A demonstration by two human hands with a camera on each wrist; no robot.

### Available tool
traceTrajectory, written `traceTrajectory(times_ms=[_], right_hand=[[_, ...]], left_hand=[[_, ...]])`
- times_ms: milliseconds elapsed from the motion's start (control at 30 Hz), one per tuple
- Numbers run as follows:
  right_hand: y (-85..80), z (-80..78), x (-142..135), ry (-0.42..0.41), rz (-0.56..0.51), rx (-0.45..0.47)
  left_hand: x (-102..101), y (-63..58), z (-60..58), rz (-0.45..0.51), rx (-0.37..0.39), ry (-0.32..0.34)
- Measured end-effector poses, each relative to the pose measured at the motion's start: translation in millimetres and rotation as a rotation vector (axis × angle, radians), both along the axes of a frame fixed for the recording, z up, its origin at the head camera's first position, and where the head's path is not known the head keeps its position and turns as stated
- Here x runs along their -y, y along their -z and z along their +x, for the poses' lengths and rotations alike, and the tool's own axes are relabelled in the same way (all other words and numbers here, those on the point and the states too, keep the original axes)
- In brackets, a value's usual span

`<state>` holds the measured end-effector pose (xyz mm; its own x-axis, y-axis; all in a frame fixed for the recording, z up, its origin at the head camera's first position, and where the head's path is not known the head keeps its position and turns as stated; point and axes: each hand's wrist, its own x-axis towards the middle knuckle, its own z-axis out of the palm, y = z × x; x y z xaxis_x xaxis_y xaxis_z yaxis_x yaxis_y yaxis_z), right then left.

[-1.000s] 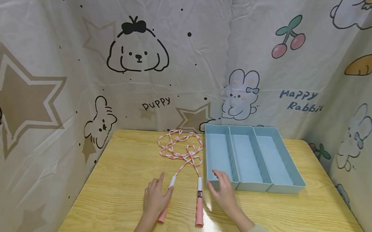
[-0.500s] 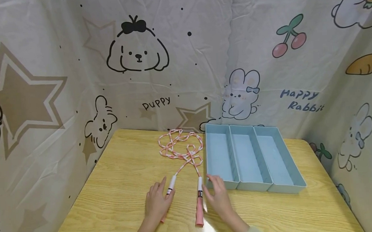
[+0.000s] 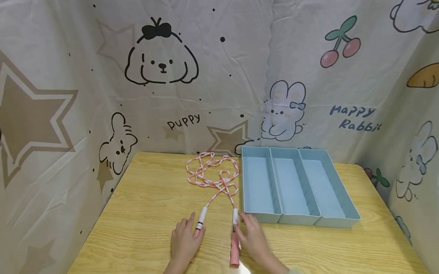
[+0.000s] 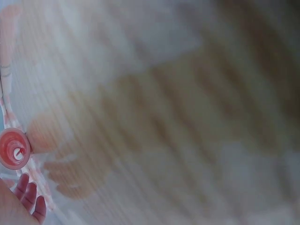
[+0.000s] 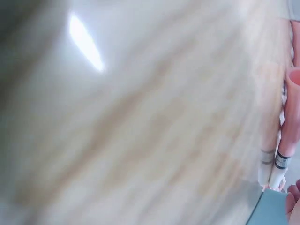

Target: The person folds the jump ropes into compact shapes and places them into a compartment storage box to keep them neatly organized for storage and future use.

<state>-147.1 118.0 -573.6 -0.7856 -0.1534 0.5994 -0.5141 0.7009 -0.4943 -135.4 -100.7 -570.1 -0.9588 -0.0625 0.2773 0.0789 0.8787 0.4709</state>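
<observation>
A jump rope with a pink-and-white beaded cord [image 3: 203,179] lies on the wooden table, its two pink-and-white handles pointing toward me. My left hand [image 3: 185,241] is over the left handle [image 3: 202,216], covering most of its pink part, with thumb and index finger stretched on either side. In the left wrist view, the fingers [image 4: 29,196] are loosely bent beside the handle's open pink end [image 4: 15,149]. My right hand [image 3: 255,239] is at the right handle [image 3: 234,253], its thumb overlapping the middle. The right wrist view shows the right fingers [image 5: 294,192] near the handle's white end.
A light blue tray [image 3: 299,219] with three long compartments stands to the right of the rope, just beyond my right hand. A printed cloth [image 3: 216,71] hangs behind the wooden table [image 3: 135,222] and along its sides.
My right hand has moved left and toward me, from the tray's front left corner to the right handle. The left hand has shifted slightly over its handle. Rope and tray have stayed put.
</observation>
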Motion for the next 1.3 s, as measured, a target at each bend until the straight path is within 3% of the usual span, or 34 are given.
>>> traceTrajectory(times_ms=[200, 467, 600, 967, 1300], right_hand=[[6.5, 1.7, 3, 0.035, 0.018, 0.048], [4.0, 2.6, 6, 0.082, 0.012, 0.268], [1.7, 3.1, 9, 0.098, 0.016, 0.333], [3.0, -1.3, 18, 0.154, 0.045, 0.376], [4.2, -1.5, 21, 0.174, 0.038, 0.372]], left_hand=[[-1, 5.9, 2.5, -0.008, -0.016, 0.007], [-2, 8.0, 7.0, -0.030, -0.036, 0.021], [-2, 9.2, 8.7, -0.037, -0.048, 0.021], [-3, 9.6, 10.2, -0.052, -0.036, 0.022], [-5, 13.7, 11.3, -0.066, -0.082, 0.024]])
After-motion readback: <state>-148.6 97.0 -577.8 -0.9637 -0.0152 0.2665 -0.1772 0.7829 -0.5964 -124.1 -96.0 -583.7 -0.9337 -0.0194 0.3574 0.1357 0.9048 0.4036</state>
